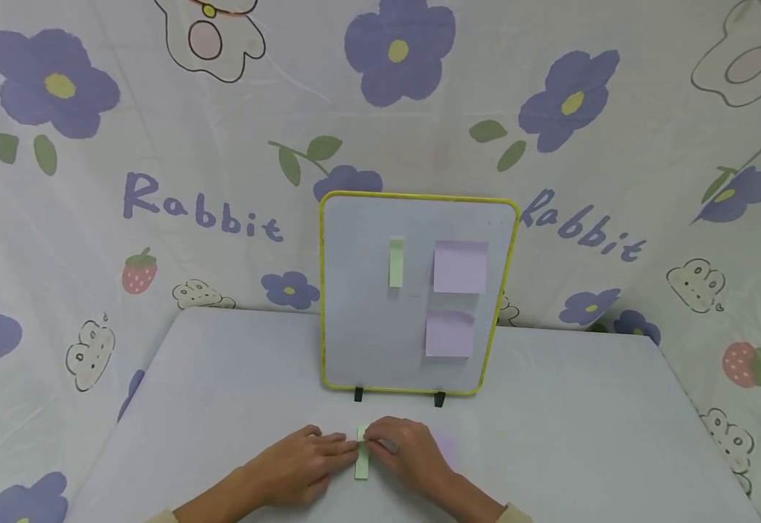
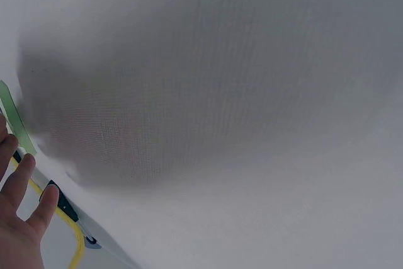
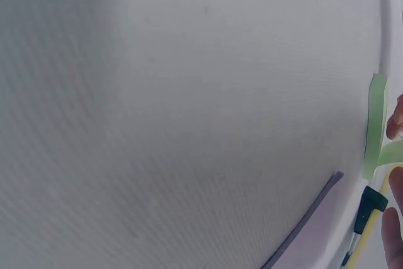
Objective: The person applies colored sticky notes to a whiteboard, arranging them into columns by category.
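Observation:
A narrow pale-green sticky note pad [image 1: 362,466] lies lengthwise on the table in front of me, and in the right wrist view the green pad [image 3: 376,124] has a strip lifting away from it. My left hand [image 1: 304,465] rests its extended fingertips against the pad's left edge; its fingers spread beside the green in the left wrist view. From the other side my right hand [image 1: 413,454] pinches the lifted green strip [image 3: 391,153] near the pad's upper part. A purple sticky note pad [image 1: 446,449] lies partly hidden behind the right hand.
A yellow-framed whiteboard [image 1: 367,327] stands on black feet [image 1: 440,399] just beyond my hands. It bears one green strip [image 1: 396,263] and two purple notes, an upper note [image 1: 460,267] and a lower note [image 1: 449,335]. Behind the white table [image 1: 223,378] hangs a flower-patterned cloth [image 1: 210,145].

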Available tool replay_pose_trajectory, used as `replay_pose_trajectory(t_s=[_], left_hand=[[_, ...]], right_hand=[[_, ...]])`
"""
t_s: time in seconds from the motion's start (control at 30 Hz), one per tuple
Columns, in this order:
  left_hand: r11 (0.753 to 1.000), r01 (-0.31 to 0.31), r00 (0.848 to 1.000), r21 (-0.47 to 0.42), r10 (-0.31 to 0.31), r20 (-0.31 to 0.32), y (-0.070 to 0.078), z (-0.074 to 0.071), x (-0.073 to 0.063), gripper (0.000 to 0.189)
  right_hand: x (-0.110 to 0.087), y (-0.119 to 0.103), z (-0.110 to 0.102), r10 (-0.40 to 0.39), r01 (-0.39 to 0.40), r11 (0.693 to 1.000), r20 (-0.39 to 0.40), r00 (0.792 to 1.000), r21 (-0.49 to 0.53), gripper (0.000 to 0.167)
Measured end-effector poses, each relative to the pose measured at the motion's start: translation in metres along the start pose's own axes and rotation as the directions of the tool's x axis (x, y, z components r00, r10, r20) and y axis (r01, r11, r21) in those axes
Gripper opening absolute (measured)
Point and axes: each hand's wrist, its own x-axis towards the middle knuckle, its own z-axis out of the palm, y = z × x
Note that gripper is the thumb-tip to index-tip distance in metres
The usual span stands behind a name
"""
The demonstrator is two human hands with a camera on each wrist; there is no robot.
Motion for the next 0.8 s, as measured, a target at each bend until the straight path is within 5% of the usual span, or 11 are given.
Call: replay_pose_trajectory(t_s=[0.8], left_hand=[[1.000,-0.001,1.000,-0.006,0.001,0.009,-0.005,0.008,0.012,0.044]], right_hand=[[0.019,-0.001,-0.010,0.074,-0.069,0.993,-0.052,0.996,0.099,0.012]])
